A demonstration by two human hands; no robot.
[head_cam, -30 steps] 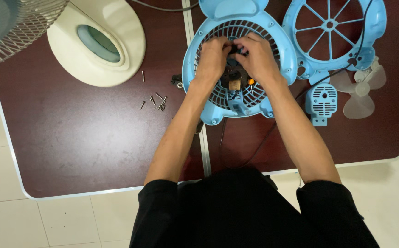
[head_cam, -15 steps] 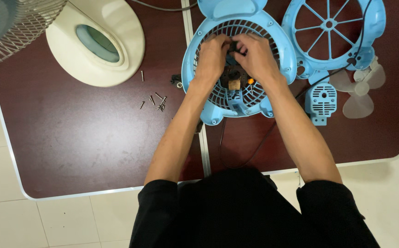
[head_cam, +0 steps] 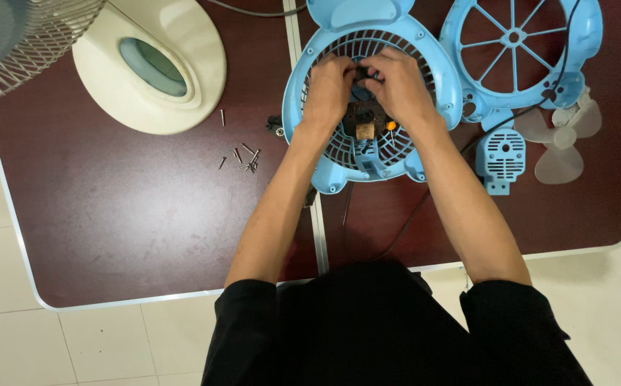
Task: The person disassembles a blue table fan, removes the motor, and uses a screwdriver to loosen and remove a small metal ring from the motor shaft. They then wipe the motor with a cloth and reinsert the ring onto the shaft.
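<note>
Head view: both hands (head_cam: 364, 86) inside blue fan housing (head_cam: 425, 50).

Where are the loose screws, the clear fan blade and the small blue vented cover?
loose screws (head_cam: 242, 157), head view, middle of the pile.
clear fan blade (head_cam: 559, 136), head view, its hub.
small blue vented cover (head_cam: 503, 155), head view, its slotted face.

We find no packages, labels, signs or screens anywhere in this overhead view — nothing boxed, wrapped, printed or lit up shows.
</note>
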